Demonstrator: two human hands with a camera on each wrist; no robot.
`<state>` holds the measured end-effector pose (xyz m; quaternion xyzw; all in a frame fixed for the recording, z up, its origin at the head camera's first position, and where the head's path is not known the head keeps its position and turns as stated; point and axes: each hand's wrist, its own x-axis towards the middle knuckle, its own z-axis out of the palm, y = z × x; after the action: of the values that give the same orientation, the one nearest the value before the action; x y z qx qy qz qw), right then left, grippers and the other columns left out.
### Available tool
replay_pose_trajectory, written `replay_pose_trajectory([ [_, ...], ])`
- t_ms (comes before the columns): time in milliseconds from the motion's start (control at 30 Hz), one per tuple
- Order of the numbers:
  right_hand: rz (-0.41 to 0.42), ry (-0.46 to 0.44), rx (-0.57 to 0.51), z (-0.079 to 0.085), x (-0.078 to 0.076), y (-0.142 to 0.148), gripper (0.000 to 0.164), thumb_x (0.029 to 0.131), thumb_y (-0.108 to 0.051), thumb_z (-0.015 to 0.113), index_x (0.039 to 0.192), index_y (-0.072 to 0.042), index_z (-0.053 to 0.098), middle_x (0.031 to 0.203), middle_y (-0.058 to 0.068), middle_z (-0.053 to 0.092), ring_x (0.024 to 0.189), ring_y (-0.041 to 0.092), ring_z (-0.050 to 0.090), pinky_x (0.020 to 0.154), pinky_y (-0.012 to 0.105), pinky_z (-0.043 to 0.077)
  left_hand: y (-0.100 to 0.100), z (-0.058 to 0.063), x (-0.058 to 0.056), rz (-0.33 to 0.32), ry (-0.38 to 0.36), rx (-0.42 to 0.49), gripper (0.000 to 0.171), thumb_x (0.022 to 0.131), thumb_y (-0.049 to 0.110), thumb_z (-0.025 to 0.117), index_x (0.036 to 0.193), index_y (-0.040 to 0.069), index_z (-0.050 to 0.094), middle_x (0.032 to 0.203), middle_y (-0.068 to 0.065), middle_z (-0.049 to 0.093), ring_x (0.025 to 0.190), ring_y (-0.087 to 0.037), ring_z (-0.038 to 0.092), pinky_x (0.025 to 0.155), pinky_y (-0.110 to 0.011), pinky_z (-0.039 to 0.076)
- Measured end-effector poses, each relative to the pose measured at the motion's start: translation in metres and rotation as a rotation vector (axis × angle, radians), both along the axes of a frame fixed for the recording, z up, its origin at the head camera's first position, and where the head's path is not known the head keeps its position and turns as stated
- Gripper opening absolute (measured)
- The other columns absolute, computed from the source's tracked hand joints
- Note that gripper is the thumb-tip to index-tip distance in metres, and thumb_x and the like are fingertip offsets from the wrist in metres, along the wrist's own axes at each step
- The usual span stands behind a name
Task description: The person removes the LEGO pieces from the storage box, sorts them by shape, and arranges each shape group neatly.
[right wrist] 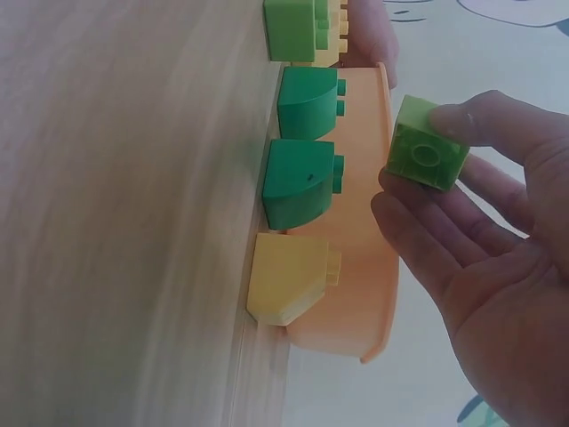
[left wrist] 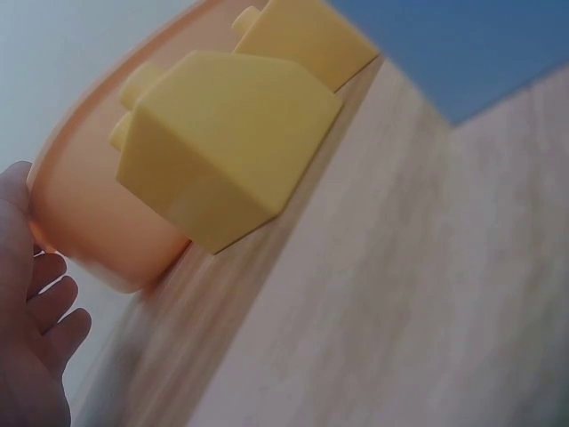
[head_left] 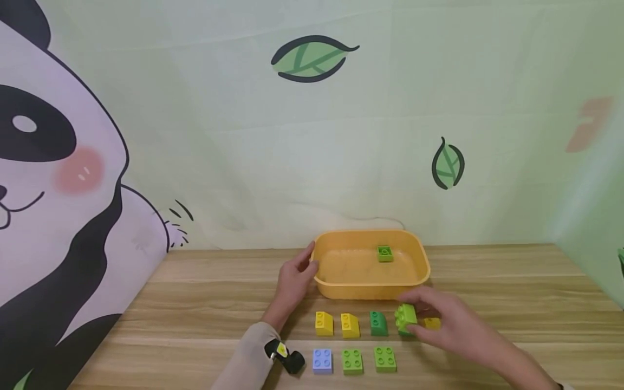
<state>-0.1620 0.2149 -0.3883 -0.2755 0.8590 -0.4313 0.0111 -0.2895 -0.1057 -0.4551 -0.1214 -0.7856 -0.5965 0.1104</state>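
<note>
My right hand [head_left: 450,322] pinches a light green toy brick [head_left: 405,317] between thumb and fingers, raised over the back row of bricks. Its hollow underside shows in the right wrist view, where the green brick [right wrist: 428,147] is apart from the two dark green sloped bricks [right wrist: 302,182]. At the left end of the orange plastic basin [head_left: 370,291], my left hand [head_left: 294,279] grips the rim with the thumb at the near side. One light green brick [head_left: 385,253] lies in the basin, hollow side showing.
Two yellow sloped bricks [head_left: 336,324] and a dark green one [head_left: 377,323] stand before the basin; another yellow brick [head_left: 431,323] is partly behind my right hand. Nearer me sit a blue brick [head_left: 322,361] and two light green bricks [head_left: 369,361]. A panda-printed cloth backs the wooden table [head_left: 205,303].
</note>
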Motion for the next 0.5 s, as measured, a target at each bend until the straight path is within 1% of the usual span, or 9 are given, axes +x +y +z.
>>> replay_pose_trajectory([
  [167, -0.014, -0.050, 0.031, 0.0007, 0.0024, 0.0021, 0.040, 0.090, -0.012, 0.085, 0.126, -0.010, 0.069, 0.119, -0.001, 0.071, 0.104, 0.016, 0.069, 0.090, 0.035, 0.063, 0.0005, -0.0005, -0.0001, -0.005, -0.002, 0.004, 0.048, 0.104, 0.009, 0.062, 0.151, 0.003, 0.057, 0.154, -0.011, 0.056, 0.139, -0.031, 0.056, 0.114, -0.048, 0.046],
  [300, -0.043, -0.083, 0.062, 0.0008, 0.0045, 0.0030, 0.039, 0.089, -0.011, 0.086, 0.124, -0.012, 0.069, 0.119, -0.003, 0.071, 0.106, 0.017, 0.070, 0.092, 0.035, 0.062, 0.0006, -0.0007, -0.0007, -0.009, 0.008, 0.009, 0.047, 0.104, 0.009, 0.062, 0.151, 0.003, 0.057, 0.153, -0.012, 0.056, 0.139, -0.031, 0.056, 0.115, -0.048, 0.046],
  [433, -0.045, -0.084, 0.064, -0.0006, 0.0061, 0.0043, 0.039, 0.088, -0.010, 0.086, 0.124, -0.012, 0.069, 0.121, -0.002, 0.071, 0.108, 0.020, 0.070, 0.091, 0.035, 0.062, -0.0001, -0.0008, -0.0010, -0.007, 0.014, 0.005, 0.047, 0.104, 0.008, 0.063, 0.151, 0.002, 0.058, 0.153, -0.012, 0.056, 0.138, -0.031, 0.056, 0.114, -0.048, 0.046],
  [500, -0.032, -0.067, 0.063, -0.0022, 0.0070, 0.0059, 0.040, 0.088, -0.010, 0.086, 0.124, -0.011, 0.069, 0.122, -0.001, 0.071, 0.108, 0.021, 0.070, 0.090, 0.036, 0.063, -0.0006, -0.0010, -0.0008, -0.007, 0.010, 0.001, 0.047, 0.104, 0.009, 0.063, 0.151, 0.003, 0.058, 0.153, -0.012, 0.057, 0.138, -0.031, 0.057, 0.114, -0.048, 0.046],
])
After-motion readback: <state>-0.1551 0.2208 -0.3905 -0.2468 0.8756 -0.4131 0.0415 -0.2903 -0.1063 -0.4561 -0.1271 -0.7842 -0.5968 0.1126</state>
